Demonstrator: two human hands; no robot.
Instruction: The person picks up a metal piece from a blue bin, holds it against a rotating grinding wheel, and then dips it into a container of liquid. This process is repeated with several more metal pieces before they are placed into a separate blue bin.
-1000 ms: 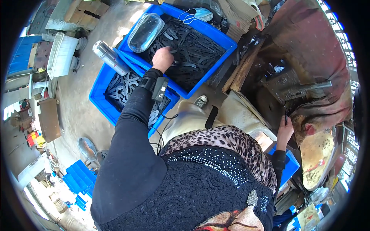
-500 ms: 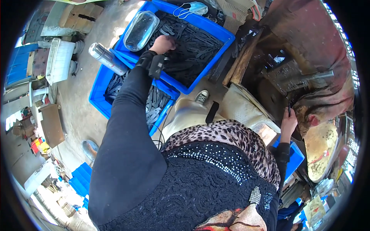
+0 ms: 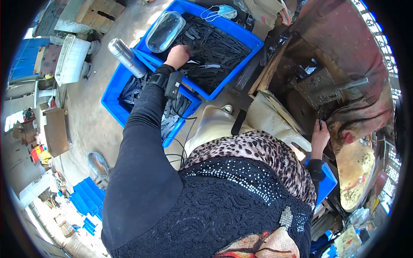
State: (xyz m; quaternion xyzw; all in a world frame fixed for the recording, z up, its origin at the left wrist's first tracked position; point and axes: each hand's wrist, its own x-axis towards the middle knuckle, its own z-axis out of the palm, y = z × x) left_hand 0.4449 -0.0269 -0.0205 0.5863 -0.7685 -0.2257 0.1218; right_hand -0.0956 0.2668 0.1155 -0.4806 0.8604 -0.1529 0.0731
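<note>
My left hand (image 3: 177, 57) is closed over the upper blue crate (image 3: 202, 88), its fingers curled and partly hidden. A short shiny tip shows beside the fingertips; whether they grip it cannot be told. Many thin dark metal strips (image 3: 223, 47) fill this crate, and one paler strip (image 3: 212, 66) lies on top near the hand. On the right, my right hand (image 3: 320, 136) is closed on a narrow dark strip (image 3: 319, 121) that points up toward a wet, dark machine recess (image 3: 312, 92).
A lower blue crate (image 3: 112, 92) holds more strips. A steel flask (image 3: 127, 57) and a clear oval container (image 3: 165, 32) rest by the upper crate's left side. A face mask (image 3: 224, 11) lies on its far rim. A wooden board (image 3: 271, 64) borders the recess; reddish cloth (image 3: 344, 34) hangs behind.
My left hand has shifted slightly down and left over the crate. A paler strip and a shiny tip now show beside it. My right hand has moved a little lower.
</note>
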